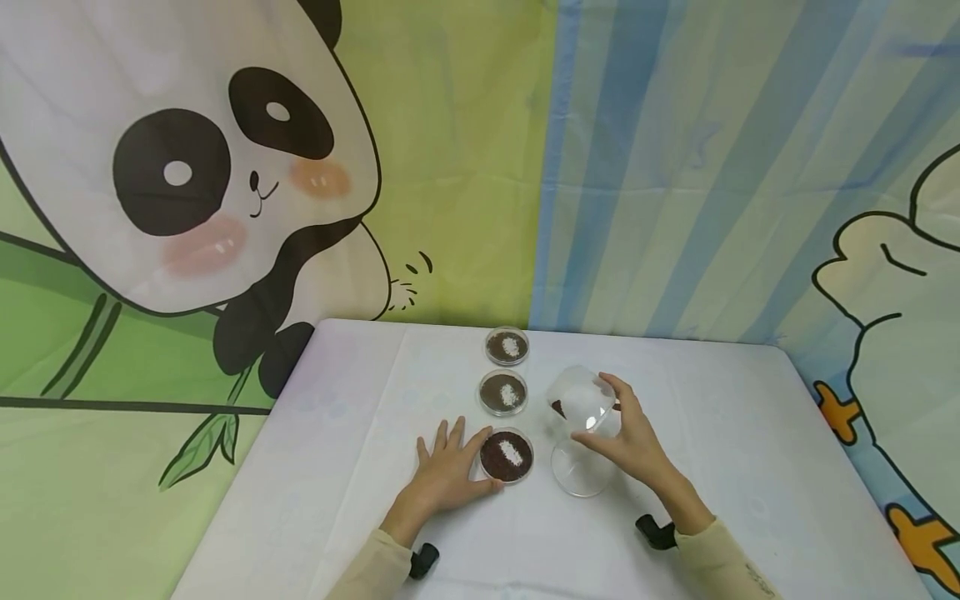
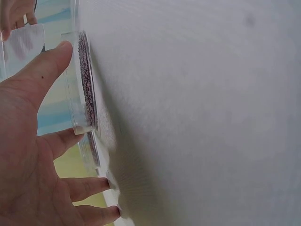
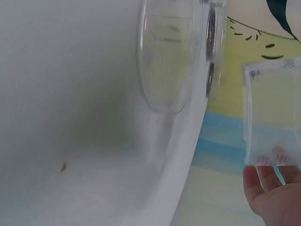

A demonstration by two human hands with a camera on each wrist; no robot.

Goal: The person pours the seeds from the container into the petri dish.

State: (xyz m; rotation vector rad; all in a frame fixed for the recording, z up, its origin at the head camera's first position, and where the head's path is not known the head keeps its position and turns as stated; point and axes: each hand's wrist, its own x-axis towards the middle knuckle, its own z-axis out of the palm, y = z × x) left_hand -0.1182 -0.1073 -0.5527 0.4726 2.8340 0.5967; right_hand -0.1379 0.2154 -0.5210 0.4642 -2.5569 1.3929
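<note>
Near the middle of the white table, my left hand [image 1: 448,477] holds a round clear petri dish [image 1: 507,455] between thumb and index finger. Dark brown grains with a white patch on top fill that dish. The left wrist view shows the thumb [image 2: 59,54] at one side of its rim and the index finger at the other. My right hand [image 1: 637,437] grips a clear plastic container [image 1: 581,400], raised off the table, with small dark marks at its sides. Below it on the table lies a clear round dish [image 1: 581,483] with no grains visible in it.
Two more petri dishes of dark grains and white patches, a middle one [image 1: 491,406] and a far one [image 1: 495,357], stand in line behind the held dish. A printed cloth backdrop [image 1: 465,167] rises behind the table [image 1: 712,450]. Black wrist devices [image 1: 655,532] sit by the sleeves.
</note>
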